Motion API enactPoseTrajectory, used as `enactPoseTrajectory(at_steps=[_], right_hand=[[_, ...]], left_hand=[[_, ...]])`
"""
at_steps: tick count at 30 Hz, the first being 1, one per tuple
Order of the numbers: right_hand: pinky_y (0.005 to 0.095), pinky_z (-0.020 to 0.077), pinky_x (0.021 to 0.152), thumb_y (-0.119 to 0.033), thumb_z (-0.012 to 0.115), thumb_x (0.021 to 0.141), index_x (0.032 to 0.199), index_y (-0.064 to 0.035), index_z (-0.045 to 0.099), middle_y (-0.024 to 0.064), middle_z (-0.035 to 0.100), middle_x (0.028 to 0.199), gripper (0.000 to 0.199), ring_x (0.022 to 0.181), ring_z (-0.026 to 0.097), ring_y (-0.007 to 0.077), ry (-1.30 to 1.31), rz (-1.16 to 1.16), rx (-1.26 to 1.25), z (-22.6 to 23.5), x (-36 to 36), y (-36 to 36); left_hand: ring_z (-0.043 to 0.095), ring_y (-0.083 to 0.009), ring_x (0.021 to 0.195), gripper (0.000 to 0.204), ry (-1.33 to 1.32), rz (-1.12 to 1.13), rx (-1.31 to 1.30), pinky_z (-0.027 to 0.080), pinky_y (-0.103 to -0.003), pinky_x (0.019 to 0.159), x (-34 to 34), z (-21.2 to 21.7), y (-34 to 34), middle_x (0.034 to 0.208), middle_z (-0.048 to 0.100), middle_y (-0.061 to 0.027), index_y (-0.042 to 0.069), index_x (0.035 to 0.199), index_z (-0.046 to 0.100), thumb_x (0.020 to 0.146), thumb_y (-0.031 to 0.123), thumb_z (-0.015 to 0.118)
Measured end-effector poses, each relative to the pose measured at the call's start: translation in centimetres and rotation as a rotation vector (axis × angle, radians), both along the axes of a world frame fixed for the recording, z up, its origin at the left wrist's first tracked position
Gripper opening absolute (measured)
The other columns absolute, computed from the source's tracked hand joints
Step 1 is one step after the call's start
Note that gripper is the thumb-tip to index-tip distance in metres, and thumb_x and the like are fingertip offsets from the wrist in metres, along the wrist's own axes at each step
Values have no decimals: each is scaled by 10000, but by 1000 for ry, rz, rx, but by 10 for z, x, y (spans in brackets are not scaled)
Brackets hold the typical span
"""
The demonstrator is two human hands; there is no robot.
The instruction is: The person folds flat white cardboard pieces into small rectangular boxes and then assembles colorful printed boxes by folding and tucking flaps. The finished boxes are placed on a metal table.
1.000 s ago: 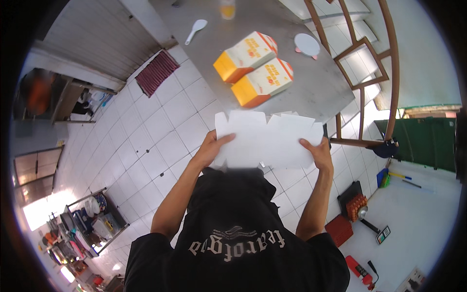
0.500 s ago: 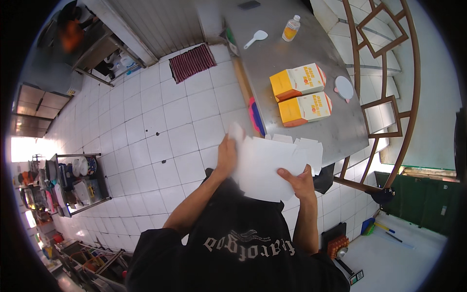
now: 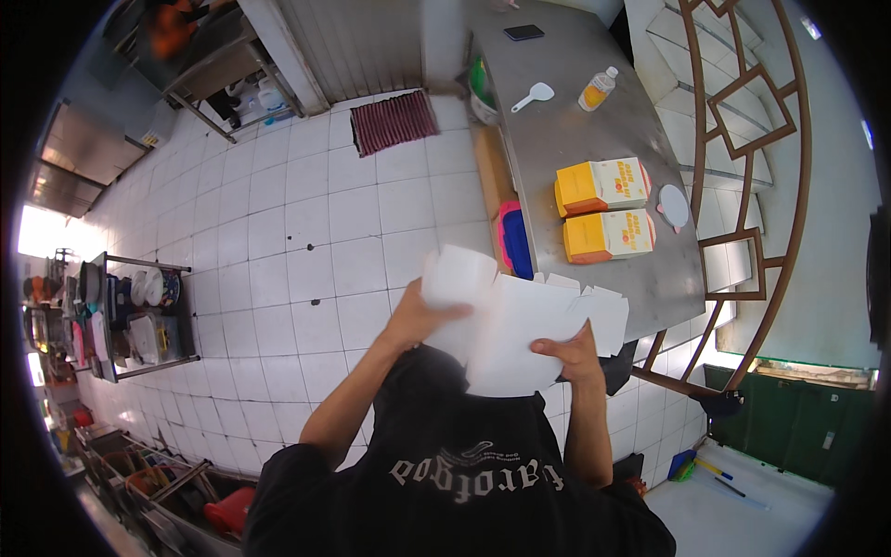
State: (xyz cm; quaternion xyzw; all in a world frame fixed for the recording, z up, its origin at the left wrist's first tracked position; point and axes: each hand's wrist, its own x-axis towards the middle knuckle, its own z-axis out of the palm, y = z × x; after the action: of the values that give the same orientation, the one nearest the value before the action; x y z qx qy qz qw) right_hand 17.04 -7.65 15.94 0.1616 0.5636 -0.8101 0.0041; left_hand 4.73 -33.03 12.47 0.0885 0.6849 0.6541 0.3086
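From the head camera, looking straight down over a black shirt, the person holds a flat white carton blank in the air in front of the chest, above the white tiled floor and just short of the steel desk. The left hand is closed round the blank's left side, where one panel is folded up; the right hand pinches its lower edge, thumb on top, fingers hidden beneath. The sheet looks light and thin, stiff enough to stay flat between two hands yet likely to buckle or crease anywhere but its fold lines, so I would judge the edges near the scored panels the safest place to hold it, not the loose tabs along the top. On the desk, well apart from the hands, lie two made-up orange and white cartons, a white scoop, a small bottle and a dark phone.
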Motion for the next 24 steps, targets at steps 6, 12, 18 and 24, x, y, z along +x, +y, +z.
enactPoseTrajectory(at_steps=[6, 12, 18, 24], right_hand=[[350, 591, 863, -44, 896, 739, 1170, 24, 700, 102, 757, 1038, 478, 948, 726, 191, -100, 65, 369, 10, -8, -38], [325, 600, 775, -42, 888, 760, 1077, 59, 726, 112, 770, 944, 370, 803, 732, 179, -159, -87, 335, 36, -6, -40], [323, 600, 775, -77, 913, 749, 1058, 43, 732, 108, 770, 934, 377, 808, 732, 172, -127, -33, 567, 46, -10, -47], [329, 588, 796, -138, 924, 753, 1104, 74, 713, 131, 769, 1007, 461, 871, 732, 187, -176, -2, 448, 48, -16, -37]], left_hand=[[711, -302, 1050, 517, 363, 153, -129, 549, -396, 942, 39, 17, 14, 1160, 721, -174, 17, 1316, 585, 859, 142, 792], [689, -264, 1072, 765, 302, 132, 18, 550, -404, 957, 34, 52, -16, 1175, 698, -131, 8, 1435, 467, 794, 136, 865], [681, -203, 1030, 759, 14, 155, -29, 568, -360, 912, 37, 48, -15, 1148, 691, -124, 4, 1382, 493, 747, 108, 896], [684, -201, 1028, 606, -40, 5, 80, 572, -358, 902, 33, 50, -21, 1136, 697, -122, -22, 1289, 569, 768, 71, 866]])
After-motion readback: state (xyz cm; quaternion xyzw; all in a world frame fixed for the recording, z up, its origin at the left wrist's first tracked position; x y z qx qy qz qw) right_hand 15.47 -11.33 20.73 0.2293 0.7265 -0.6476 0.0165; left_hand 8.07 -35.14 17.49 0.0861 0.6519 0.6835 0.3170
